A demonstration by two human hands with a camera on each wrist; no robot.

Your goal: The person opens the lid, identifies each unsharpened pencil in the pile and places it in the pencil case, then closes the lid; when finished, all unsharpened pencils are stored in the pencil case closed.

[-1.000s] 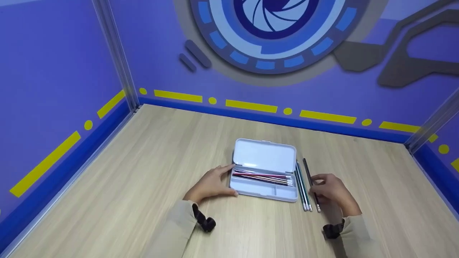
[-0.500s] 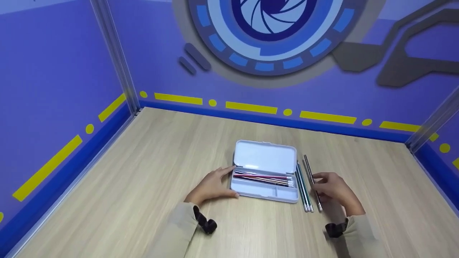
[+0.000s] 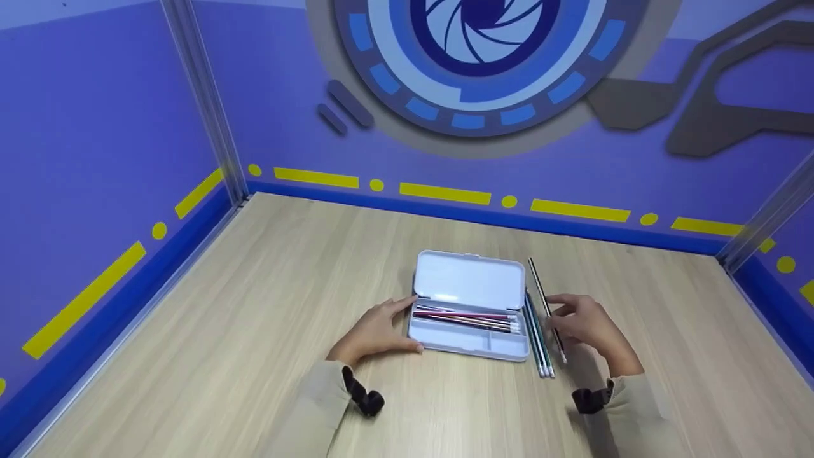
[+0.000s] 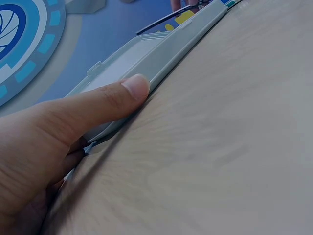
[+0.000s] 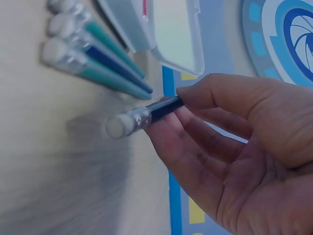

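Note:
A white pencil case (image 3: 448,339) lies with its lid up in the middle of the table, several striped pencils (image 3: 467,319) in its back compartment. My left hand (image 3: 375,327) holds the case's left end, the thumb (image 4: 115,100) against the front wall and the fingers at the left side, partly hidden. To the right of the case, my right hand (image 3: 585,327) pinches a dark pencil (image 3: 539,285) between thumb and fingers. Its white eraser end points toward me, and it is tilted up off the table. Three green and blue pencils (image 5: 115,63) lie between this hand and the case.
The wooden table (image 3: 305,254) is bounded by a blue printed wall (image 3: 445,172) at the back and by panels on both sides. Black straps with a wrist camera (image 3: 365,394) sit on the sleeves. The case's front compartment has a small divider.
The right hand has lifted the dark pencil from the table and moved it slightly away from me and toward the case. My left hand stays at the case.

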